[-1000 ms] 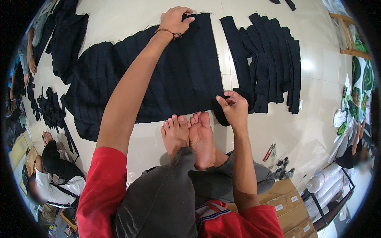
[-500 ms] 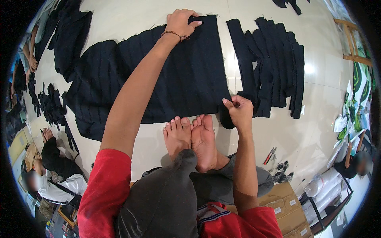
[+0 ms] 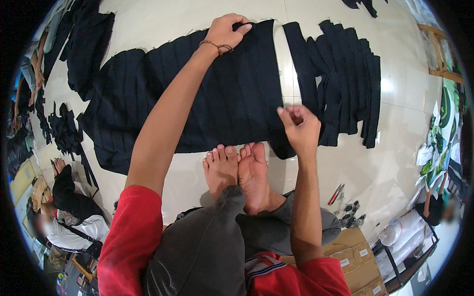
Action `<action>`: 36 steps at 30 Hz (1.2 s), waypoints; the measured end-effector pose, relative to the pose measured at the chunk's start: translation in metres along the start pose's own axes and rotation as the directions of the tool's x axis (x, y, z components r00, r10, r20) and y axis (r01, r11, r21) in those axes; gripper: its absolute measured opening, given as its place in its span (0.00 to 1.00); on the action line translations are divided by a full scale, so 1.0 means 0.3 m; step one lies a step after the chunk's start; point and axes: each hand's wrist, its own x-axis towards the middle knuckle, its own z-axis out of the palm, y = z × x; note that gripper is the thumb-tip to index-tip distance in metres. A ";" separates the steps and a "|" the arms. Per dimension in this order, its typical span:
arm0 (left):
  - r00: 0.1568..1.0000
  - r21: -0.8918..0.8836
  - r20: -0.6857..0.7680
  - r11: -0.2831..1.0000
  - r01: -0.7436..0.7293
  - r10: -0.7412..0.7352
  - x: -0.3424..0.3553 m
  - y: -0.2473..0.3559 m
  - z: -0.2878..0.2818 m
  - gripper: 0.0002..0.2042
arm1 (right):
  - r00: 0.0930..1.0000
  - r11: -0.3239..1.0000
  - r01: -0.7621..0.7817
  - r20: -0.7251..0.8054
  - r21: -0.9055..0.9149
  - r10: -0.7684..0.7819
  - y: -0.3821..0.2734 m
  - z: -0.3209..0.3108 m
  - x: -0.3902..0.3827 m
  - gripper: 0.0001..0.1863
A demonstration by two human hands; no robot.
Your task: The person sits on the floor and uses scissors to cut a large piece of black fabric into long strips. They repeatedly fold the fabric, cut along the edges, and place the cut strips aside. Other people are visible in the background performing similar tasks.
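Note:
A wide row of overlapping dark navy fabric strips (image 3: 197, 98) lies on the white tiled floor in front of my bare feet (image 3: 237, 170). My left hand (image 3: 228, 30) reaches to the far edge of the row, with its fingers curled over the edge of the last strip. My right hand (image 3: 298, 126) hovers at the row's right edge. Its fingers are pinched shut on the side of the rightmost dark strip (image 3: 280, 140). A narrow gap of bare floor separates this row from a second one.
A second group of dark strips (image 3: 345, 84) lies to the right. Cardboard boxes (image 3: 355, 251), a red pen (image 3: 335, 194) and small black parts (image 3: 353, 217) sit at lower right. Another person (image 3: 74, 217) sits at lower left beside dark fabric scraps (image 3: 64, 133).
My right hand has moved from the near edge of the row farther up its right side, still pinched. My left hand has stayed at the far edge.

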 end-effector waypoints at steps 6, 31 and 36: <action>0.983 -0.074 0.183 0.997 0.025 -0.011 -0.079 0.094 -0.093 0.11 | 0.886 0.897 0.442 -0.158 0.010 -0.435 -0.182 0.046 0.183 0.21; 0.999 -0.318 0.053 0.948 0.017 -0.001 -0.226 0.217 -0.128 0.09 | 0.989 0.772 0.132 -0.027 0.622 -0.147 -0.242 0.157 0.251 0.07; 0.998 -0.312 0.064 0.950 0.015 0.005 -0.233 0.228 -0.137 0.08 | 0.983 0.781 0.156 -0.019 0.604 -0.182 -0.250 0.152 0.247 0.08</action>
